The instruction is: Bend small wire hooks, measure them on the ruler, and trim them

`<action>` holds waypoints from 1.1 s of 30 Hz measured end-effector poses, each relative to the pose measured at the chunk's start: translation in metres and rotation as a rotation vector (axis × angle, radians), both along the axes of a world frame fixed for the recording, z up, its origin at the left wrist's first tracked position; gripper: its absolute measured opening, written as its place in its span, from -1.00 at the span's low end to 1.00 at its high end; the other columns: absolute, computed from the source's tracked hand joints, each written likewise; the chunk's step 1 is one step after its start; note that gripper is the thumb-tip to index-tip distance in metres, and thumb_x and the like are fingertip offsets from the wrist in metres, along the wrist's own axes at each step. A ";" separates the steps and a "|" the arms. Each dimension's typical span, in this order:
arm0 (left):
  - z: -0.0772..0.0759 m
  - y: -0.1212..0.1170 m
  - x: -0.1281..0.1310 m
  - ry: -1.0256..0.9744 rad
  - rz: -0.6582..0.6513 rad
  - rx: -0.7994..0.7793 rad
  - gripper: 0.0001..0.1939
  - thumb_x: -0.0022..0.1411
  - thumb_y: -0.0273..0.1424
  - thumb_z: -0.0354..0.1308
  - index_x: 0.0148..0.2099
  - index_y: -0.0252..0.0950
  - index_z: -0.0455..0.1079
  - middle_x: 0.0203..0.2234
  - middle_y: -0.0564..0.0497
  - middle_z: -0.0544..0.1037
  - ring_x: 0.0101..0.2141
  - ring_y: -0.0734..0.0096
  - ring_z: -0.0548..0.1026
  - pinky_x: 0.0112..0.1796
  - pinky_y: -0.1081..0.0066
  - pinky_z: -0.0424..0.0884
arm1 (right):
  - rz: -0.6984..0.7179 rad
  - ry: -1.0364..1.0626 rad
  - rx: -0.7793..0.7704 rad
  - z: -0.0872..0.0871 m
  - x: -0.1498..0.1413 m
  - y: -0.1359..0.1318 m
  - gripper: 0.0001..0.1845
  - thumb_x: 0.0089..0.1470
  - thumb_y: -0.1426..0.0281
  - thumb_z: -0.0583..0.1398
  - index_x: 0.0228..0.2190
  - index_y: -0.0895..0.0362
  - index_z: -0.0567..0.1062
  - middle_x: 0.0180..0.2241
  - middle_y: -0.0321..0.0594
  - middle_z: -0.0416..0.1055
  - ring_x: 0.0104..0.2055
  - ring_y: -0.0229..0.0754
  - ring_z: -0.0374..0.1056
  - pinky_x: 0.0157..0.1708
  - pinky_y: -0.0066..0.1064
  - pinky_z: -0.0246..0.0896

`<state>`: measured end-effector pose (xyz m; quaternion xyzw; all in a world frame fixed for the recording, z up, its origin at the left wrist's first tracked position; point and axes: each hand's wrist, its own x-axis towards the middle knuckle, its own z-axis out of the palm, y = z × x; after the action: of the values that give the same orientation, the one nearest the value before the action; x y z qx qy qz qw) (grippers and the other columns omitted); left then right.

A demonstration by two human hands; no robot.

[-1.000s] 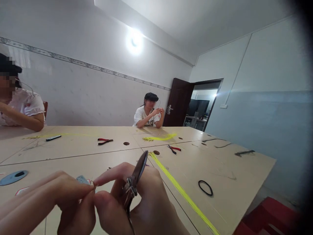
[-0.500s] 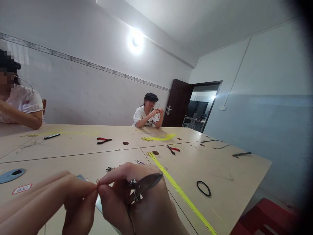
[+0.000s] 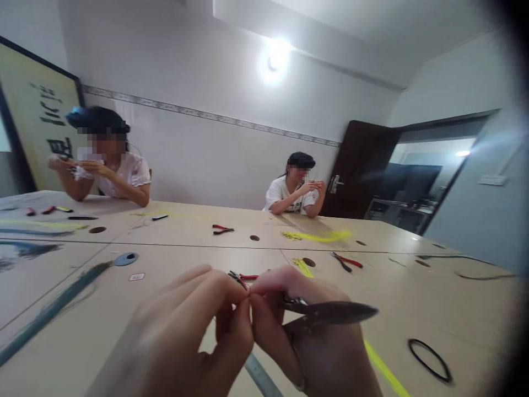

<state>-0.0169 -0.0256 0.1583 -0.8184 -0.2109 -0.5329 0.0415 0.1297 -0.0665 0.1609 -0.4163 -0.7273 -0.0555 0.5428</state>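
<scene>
My left hand (image 3: 182,325) is closed, thumb and forefinger pinched together. Its fingertips meet those of my right hand (image 3: 330,358). Half a second ago a thin looped strand showed between these fingertips; now the fingers almost wholly hide it. Small metal snips (image 3: 341,313) are also tucked in my right hand, their pointed dark blade sticking out to the right over the knuckles. Just beyond the fingertips lie red-handled pliers (image 3: 248,277), partly covered by my hands. Below them a flat grey strip (image 3: 261,376) rests on the table.
A bundle of yellow strands (image 3: 386,366) runs under my right hand. Farther right is a black band (image 3: 430,361). Dark teal strands (image 3: 58,309) lie at left. More pliers (image 3: 346,261) are on the table (image 3: 165,259). Two people (image 3: 111,165) (image 3: 295,187) sit across it.
The view has swung left, so my hands appear farther right. The loop between the fingertips has become hidden, and the snips' blade points more level. Both hands still pinch together.
</scene>
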 end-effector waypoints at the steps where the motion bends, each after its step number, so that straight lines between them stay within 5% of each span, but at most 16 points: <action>1: 0.002 0.000 -0.001 0.009 0.015 -0.016 -0.78 0.14 -0.56 -0.02 -0.52 -0.24 0.25 -0.69 0.22 0.33 -0.67 0.69 0.32 -0.62 0.61 0.22 | -0.009 -0.027 0.016 0.001 0.000 0.000 -0.90 0.05 0.48 0.19 -0.46 0.08 0.36 -0.64 -0.47 0.28 -0.65 -0.44 0.16 -0.73 -0.69 -0.01; 13: 0.014 -0.008 0.003 -0.027 0.049 -0.071 -0.79 0.09 -0.56 0.00 -0.56 -0.27 0.25 -0.71 0.23 0.31 -0.65 0.73 0.29 -0.55 0.73 0.25 | -0.114 -0.013 0.095 0.005 0.000 -0.002 -0.87 0.04 0.46 0.15 -0.51 0.06 0.32 -0.66 -0.53 0.29 -0.68 -0.46 0.20 -0.63 -0.67 0.13; 20: 0.012 -0.007 -0.001 0.011 0.033 -0.087 -0.81 0.12 -0.57 0.00 -0.51 -0.25 0.25 -0.68 0.23 0.33 -0.63 0.71 0.32 -0.54 0.69 0.26 | -0.056 -0.026 0.031 0.004 0.000 -0.004 -0.87 0.06 0.46 0.17 -0.32 0.00 0.37 -0.67 -0.55 0.29 -0.70 -0.43 0.24 -0.59 -0.63 0.25; 33: 0.013 -0.008 0.000 0.005 0.025 -0.096 -0.79 0.10 -0.57 0.00 -0.54 -0.25 0.25 -0.69 0.23 0.32 -0.64 0.73 0.31 -0.54 0.73 0.27 | -0.071 -0.037 0.020 0.003 0.000 -0.003 -0.90 0.10 0.44 0.13 -0.45 0.04 0.32 -0.63 -0.49 0.32 -0.64 -0.42 0.24 -0.63 -0.63 0.16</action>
<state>-0.0167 -0.0340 0.1710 -0.8180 -0.2463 -0.5198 0.0095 0.1296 -0.0694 0.1638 -0.4355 -0.7213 -0.0896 0.5311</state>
